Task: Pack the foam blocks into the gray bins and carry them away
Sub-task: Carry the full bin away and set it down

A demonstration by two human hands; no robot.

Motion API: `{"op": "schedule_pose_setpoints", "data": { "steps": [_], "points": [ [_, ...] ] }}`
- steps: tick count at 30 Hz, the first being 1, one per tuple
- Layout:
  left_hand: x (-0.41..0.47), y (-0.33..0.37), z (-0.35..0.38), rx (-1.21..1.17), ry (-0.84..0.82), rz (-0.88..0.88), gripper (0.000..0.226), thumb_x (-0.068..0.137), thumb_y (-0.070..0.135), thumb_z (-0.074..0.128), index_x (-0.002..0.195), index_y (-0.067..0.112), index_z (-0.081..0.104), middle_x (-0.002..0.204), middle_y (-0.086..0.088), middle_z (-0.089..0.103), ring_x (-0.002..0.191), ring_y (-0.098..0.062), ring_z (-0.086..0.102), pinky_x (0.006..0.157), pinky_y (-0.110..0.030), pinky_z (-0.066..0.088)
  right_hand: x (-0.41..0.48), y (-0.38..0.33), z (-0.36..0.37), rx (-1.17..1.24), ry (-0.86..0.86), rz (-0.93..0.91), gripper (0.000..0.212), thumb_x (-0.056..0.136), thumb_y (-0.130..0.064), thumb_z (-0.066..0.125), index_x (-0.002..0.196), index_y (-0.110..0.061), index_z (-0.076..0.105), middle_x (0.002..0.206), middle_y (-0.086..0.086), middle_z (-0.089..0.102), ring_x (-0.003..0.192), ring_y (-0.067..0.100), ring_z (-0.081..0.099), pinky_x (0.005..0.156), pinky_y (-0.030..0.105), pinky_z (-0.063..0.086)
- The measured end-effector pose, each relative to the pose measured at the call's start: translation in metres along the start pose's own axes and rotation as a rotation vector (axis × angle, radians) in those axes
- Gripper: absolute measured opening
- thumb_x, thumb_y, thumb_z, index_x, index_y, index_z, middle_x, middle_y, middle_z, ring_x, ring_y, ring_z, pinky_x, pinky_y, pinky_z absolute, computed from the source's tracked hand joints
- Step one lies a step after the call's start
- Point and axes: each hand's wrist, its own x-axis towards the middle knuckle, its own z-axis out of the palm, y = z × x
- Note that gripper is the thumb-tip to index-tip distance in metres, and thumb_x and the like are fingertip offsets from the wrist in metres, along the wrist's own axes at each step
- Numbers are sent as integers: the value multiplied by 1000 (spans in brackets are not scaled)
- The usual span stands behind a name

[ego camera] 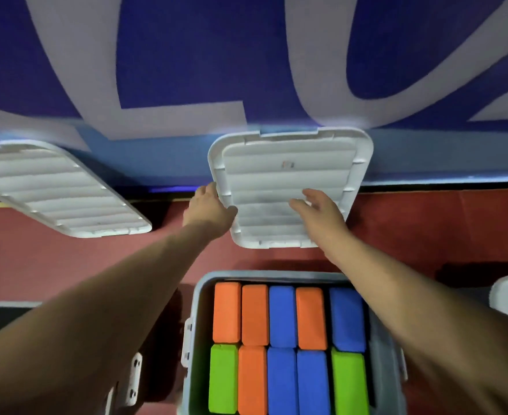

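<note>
Foam blocks, smooth rounded bricks in orange, blue and green, fill the gray bin at 6 o'clock. Beyond it at 12 o'clock, the left hand grips the edge of the ribbed white plastic lid; the right hand spreads open-fingered over it.

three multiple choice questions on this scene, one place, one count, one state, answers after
1. Where is the lid that the left hand grips?
A) by the blue wall, beyond the gray bin
B) on the bin
C) under the bin

2. How many green blocks show in the bin?
A) none
B) two
C) four

3. The gray bin is:
A) lidded
B) empty
C) open and filled

Answers:
1 A, the lid stands up at the wall, past the bin's far rim.
2 B, one sits at each end of the near row.
3 C, two rows of blocks show and no lid covers them.
</note>
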Motion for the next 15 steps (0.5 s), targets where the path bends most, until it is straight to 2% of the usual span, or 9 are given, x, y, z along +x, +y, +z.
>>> {"op": "schedule_pose_setpoints", "data": {
  "steps": [3, 6, 9, 12, 15],
  "points": [
    [34, 39, -32, 85, 74, 145, 70, 90, 35, 58, 151, 18, 29, 154, -4, 33, 137, -29, 37, 107, -47, 38, 13, -42, 0, 156, -34, 14, 53, 93, -40, 62, 142, -26, 50, 137, -9, 49, 124, 13, 48, 101, 31, 40],
    [64, 69, -46, 205, 94, 255, 68, 91, 33, 55, 152, 19, 28, 155, -2, 35, 140, -27, 34, 108, -47, 35, 31, -59, 4, 329, -48, 77, 49, 88, -48, 60, 133, -29, 55, 134, -11, 53, 118, 15, 50, 108, 44, 41],
    [78, 83, -44, 257, 77, 240, 61, 89, 29, 55, 146, 19, 36, 147, -5, 43, 135, -28, 39, 105, -46, 35, 39, -58, 7, 402, -60, 144, 46, 91, -48, 57, 133, -29, 56, 133, -8, 55, 104, 16, 54, 107, 45, 43],
    [75, 79, -36, 359, 134, 246, 50, 90, 26, 53, 139, 19, 46, 139, -9, 43, 129, -32, 40, 102, -46, 34, 35, -43, 12, 432, -98, 186, 46, 93, -44, 58, 133, -21, 57, 131, -1, 58, 108, 17, 58, 102, 42, 49],
    [58, 64, -25, 216, 121, 372, 31, 96, 31, 44, 116, 19, 65, 119, -12, 55, 113, -36, 52, 92, -42, 44, 23, -30, 18, 531, -125, 260, 39, 95, -41, 60, 126, -19, 55, 125, 6, 60, 110, 21, 61, 97, 44, 54]
  ]
}}
